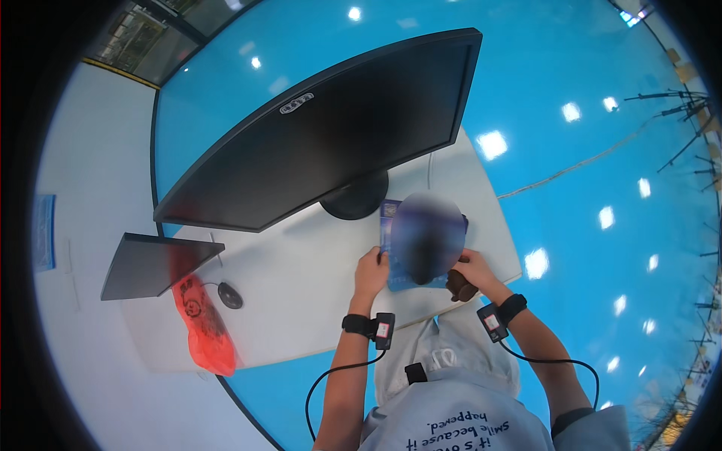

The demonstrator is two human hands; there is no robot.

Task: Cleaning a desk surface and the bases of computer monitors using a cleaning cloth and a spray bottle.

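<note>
An oval, smooth, mirror-like disc (427, 239) with a blurred dark patch stands out between my hands. Behind it, a blue and purple printed sheet (395, 276) lies on the white table. My left hand (372, 273) is at the sheet's left edge with its fingers curled; a small dark spot shows by the fingertips, and whether it holds anything is unclear. To the right of the disc, my right hand (475, 270) grips a dark brown object (462, 287), part of which shows beside the fingertips and part below the palm. The disc hides much of the sheet.
A large black monitor (338, 135) on a round stand (356, 197) fills the table's far side. At left are a smaller dark screen (158, 266), a black mouse (230, 295) and a red plastic bag (206, 332). Cables from the wrist devices run along both forearms.
</note>
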